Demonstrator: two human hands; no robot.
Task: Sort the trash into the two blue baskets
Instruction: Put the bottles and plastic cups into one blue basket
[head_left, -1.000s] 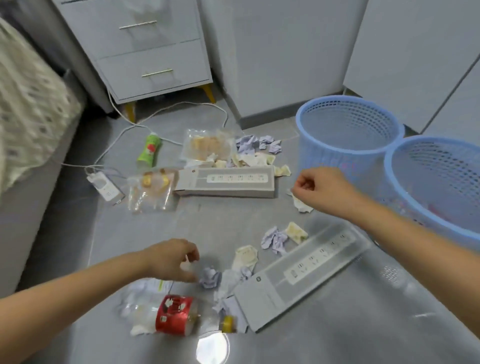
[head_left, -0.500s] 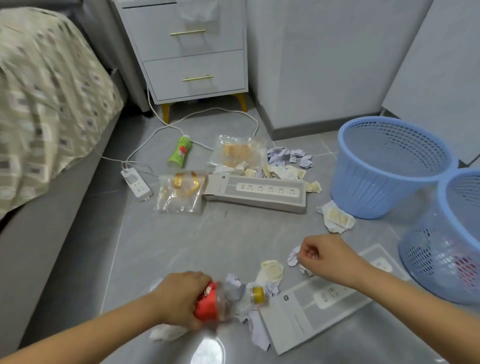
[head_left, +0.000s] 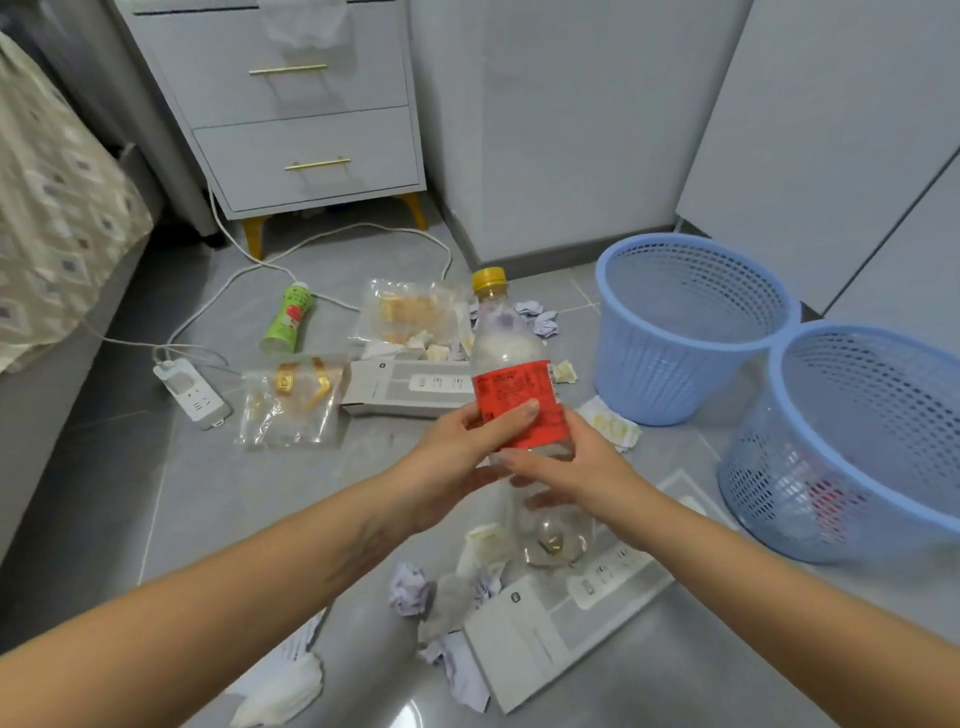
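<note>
Left hand (head_left: 457, 457) has a full grip on the upright red-label plastic bottle (head_left: 511, 384), right hand (head_left: 566, 467) cupping its lower half, two blue baskets (head_left: 685, 332) nearby.

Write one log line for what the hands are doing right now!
left hand: gripping bottle | right hand: on bottle's lower part | bottle: upright, off floor | baskets: right side

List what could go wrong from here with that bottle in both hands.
1. The bottle is passing between the left hand and right hand; a loose handover could drop it onto the paper scraps below.
2. The two blue baskets touch, so a careless toss may land in the wrong one.
</note>
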